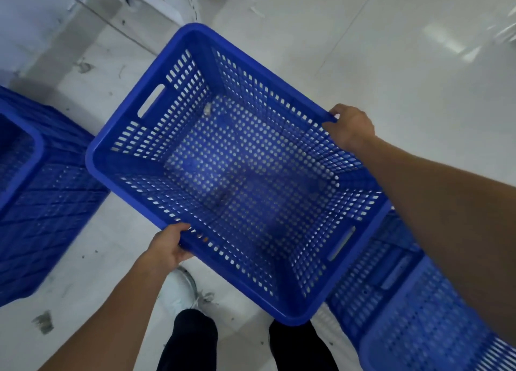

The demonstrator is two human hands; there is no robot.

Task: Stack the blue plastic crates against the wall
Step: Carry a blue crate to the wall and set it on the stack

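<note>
An empty blue perforated crate hangs in the air in front of me, open side up and turned at an angle. My left hand grips its near long rim. My right hand grips the far long rim. A stack of blue crates stands on the floor at the left. Another blue crate sits at the lower right, partly hidden under my right forearm and the held crate.
The floor is pale, glossy and scuffed. A white wall runs along the upper left, with a white frame leg at the top centre. My legs in dark trousers and a white shoe show below the crate.
</note>
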